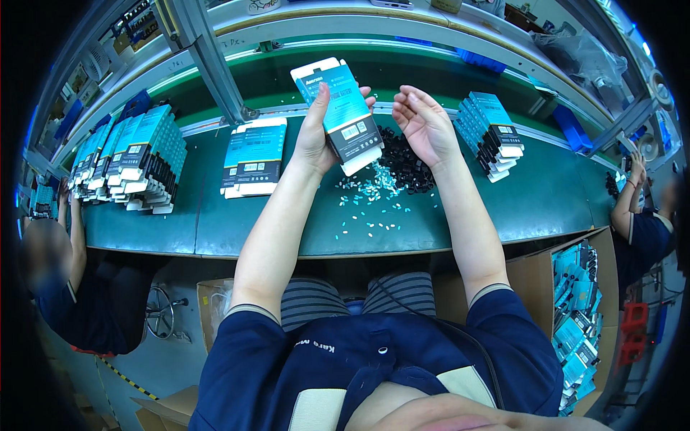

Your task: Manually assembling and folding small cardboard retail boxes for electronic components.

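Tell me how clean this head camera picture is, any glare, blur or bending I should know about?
Head view: strong fisheye bending, so the green table edge and the shelf rails curve, with black corners at the rim; light is bright and even, with glare along the pale shelf rail; the left hand, its blue and black box and the right hand are sharp; a person at the far left looks blurred.

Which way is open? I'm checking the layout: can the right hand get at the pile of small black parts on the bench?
Probably yes: the right hand is open and empty, hovering just above the black parts, with nothing between them.
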A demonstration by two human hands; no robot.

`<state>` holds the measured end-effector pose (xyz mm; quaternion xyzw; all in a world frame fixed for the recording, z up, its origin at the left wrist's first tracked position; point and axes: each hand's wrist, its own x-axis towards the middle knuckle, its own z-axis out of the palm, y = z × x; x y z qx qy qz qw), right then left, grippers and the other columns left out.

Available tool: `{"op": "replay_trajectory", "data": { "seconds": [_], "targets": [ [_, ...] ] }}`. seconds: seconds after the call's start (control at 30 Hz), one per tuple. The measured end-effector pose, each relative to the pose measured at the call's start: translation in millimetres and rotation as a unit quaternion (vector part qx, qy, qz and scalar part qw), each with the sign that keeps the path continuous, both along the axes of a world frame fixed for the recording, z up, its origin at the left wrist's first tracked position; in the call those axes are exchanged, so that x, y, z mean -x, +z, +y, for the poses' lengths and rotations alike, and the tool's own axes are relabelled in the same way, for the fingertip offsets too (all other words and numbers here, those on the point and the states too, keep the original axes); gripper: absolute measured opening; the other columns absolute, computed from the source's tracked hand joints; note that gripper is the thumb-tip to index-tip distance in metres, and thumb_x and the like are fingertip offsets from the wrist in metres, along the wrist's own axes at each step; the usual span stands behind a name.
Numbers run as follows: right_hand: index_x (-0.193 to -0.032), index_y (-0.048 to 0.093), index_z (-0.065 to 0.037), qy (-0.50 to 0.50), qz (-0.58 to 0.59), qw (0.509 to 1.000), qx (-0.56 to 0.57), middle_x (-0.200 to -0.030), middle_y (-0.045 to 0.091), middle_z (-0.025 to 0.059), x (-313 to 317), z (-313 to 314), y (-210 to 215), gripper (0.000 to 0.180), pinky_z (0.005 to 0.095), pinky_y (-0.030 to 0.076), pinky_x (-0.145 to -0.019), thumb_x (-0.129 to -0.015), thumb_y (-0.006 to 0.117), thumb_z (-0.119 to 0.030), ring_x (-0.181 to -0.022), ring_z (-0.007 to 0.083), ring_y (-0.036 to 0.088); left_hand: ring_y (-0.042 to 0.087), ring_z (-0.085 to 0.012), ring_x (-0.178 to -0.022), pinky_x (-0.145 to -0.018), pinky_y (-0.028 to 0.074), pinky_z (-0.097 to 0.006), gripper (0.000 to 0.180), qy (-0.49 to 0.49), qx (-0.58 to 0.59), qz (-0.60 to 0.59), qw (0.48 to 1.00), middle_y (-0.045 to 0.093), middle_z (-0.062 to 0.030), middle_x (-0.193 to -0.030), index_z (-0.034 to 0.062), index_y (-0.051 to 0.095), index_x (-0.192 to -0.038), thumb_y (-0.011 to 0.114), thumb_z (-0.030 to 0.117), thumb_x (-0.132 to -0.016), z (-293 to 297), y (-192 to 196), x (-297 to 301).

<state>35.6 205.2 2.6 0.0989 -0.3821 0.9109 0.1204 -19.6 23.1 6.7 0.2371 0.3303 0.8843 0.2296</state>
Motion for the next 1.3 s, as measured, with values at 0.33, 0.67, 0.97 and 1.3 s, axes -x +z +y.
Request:
{"op": "replay_trajectory", "data": {
  "seconds": [0.33,0.67,0.97,1.3],
  "targets": [
    [-0.088,0.068,0.001,0.013,-0.03,0.928,-0.372,-0.077,0.065,0.0025,-3.1,-13.9,-8.5,0.032,0.0195,0.044,-0.063,-0.086,0.064,-0.031,-0.068,0.0037,0.054,0.061,-0.0179,-0.094,-0.084,0.049,-0.03,0.063,0.061,0.14,0.132,0.979,0.062,-0.0118,-0.105,-0.0029,0.052,-0.114,0.052,0.054,-0.087,-0.9,-7.1,-2.5],
    [-0.117,0.045,0.0,-0.247,0.038,0.937,-0.245,-0.091,0.062,0.0088,-6.5,-44.5,-4.7,0.034,0.0231,0.05,-0.071,-0.088,0.06,-0.008,-0.082,0.0102,0.06,0.062,-0.014,-0.084,-0.075,0.05,-0.026,0.045,0.07,0.229,0.068,0.969,0.064,-0.011,-0.096,-0.0051,0.055,-0.11,0.049,0.036,-0.094,4.7,-3.7,-0.6],
    [-0.11,0.048,-0.004,-0.281,0.04,0.897,-0.339,-0.092,0.062,0.0055,-6.5,-46.8,-8.8,0.02,0.0198,0.046,-0.067,-0.094,0.051,-0.015,-0.08,0.0065,0.057,0.053,-0.0061,-0.067,-0.055,0.041,-0.02,0.023,0.247,0.151,0.175,0.941,0.06,-0.0064,-0.077,0.0038,0.045,-0.11,0.053,0.019,-0.094,21.8,-12.2,-20.5],
    [-0.092,0.06,0.0,-0.291,-0.018,0.924,-0.247,-0.073,0.061,0.0023,7.0,-43.4,-14.9,0.022,0.0189,0.04,-0.057,-0.092,0.056,-0.022,-0.064,0.0033,0.051,0.048,-0.003,-0.072,-0.061,0.037,-0.019,0.016,0.284,0.108,0.095,0.948,0.058,-0.0013,-0.08,0.0045,0.052,-0.098,0.051,0.02,-0.095,31.7,-15.8,-27.3]
  ]
}}
